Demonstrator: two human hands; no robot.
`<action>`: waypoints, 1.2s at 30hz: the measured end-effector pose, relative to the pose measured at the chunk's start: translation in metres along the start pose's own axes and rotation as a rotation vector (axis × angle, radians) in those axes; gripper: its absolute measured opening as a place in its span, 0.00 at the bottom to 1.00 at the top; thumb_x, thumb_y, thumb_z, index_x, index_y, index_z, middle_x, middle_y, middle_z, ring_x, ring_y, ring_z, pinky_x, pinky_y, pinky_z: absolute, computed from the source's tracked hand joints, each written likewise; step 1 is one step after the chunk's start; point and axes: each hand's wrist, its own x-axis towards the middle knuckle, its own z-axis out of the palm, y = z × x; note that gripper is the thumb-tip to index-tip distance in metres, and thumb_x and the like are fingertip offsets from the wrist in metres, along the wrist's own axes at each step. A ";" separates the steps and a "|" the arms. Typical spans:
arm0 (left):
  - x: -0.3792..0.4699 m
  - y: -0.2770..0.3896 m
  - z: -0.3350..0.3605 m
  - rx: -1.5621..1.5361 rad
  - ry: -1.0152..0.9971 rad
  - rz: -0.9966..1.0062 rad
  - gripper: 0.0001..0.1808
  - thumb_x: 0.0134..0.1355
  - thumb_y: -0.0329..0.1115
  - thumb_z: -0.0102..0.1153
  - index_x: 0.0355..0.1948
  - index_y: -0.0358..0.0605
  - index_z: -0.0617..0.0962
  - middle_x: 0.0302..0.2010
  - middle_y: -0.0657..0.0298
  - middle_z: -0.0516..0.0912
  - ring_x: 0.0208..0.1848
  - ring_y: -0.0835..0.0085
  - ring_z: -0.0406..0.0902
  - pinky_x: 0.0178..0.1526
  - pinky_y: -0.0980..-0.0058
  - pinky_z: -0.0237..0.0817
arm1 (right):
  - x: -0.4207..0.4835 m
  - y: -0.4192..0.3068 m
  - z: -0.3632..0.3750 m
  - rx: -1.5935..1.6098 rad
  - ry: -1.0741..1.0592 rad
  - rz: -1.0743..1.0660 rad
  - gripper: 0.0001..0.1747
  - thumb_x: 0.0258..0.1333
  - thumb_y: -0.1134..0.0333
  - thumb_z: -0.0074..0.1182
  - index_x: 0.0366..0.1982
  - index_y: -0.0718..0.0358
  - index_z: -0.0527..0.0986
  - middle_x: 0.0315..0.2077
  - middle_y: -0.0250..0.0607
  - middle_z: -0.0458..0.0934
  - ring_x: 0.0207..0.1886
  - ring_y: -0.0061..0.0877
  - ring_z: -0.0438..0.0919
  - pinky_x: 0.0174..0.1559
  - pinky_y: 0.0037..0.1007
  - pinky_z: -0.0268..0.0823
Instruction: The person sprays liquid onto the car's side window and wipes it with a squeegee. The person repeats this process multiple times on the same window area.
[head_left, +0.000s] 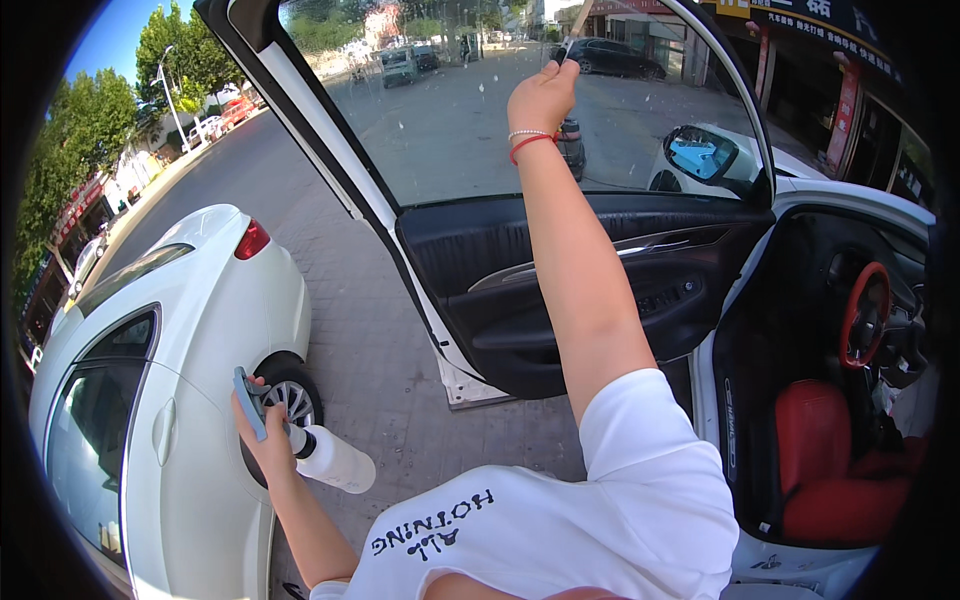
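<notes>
My right hand is raised in front of the car door's window glass, closed on a thin, light-coloured handle that runs up out of the picture. Whatever is at its far end is out of view. Drops and wet streaks show on the glass and on the black door panel below it. Low on the left, my left hand holds a white spray bottle by its neck, along with a flat grey-blue tool that looks like a squeegee or scraper. The bottle tilts down to the right.
The white car's door stands wide open, its side mirror beyond the glass. On the right are a red seat and a red steering wheel. Another white car is parked close on the left, over grey paving.
</notes>
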 end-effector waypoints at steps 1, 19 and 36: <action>0.001 -0.003 -0.004 -0.007 -0.008 -0.004 0.31 0.44 0.22 0.49 0.54 0.37 0.69 0.49 0.60 0.74 0.28 0.80 0.66 0.31 0.80 0.60 | 0.000 -0.002 0.003 -0.058 -0.040 -0.034 0.08 0.66 0.66 0.38 0.36 0.64 0.61 0.25 0.60 0.76 0.33 0.56 0.75 0.34 0.47 0.67; 0.012 -0.036 -0.052 -0.153 -0.099 -0.071 0.31 0.45 0.21 0.49 0.55 0.37 0.69 0.48 0.60 0.74 0.29 0.79 0.67 0.30 0.80 0.60 | -0.034 -0.051 0.046 -0.060 -0.153 0.043 0.09 0.66 0.68 0.34 0.43 0.64 0.62 0.35 0.64 0.76 0.41 0.57 0.76 0.42 0.48 0.67; 0.010 -0.073 -0.090 -0.075 0.016 -0.096 0.32 0.45 0.19 0.48 0.56 0.37 0.69 0.48 0.62 0.74 0.27 0.82 0.65 0.31 0.83 0.59 | -0.054 -0.070 0.061 -0.008 -0.043 0.067 0.10 0.68 0.66 0.33 0.44 0.64 0.62 0.38 0.64 0.76 0.37 0.55 0.77 0.40 0.49 0.66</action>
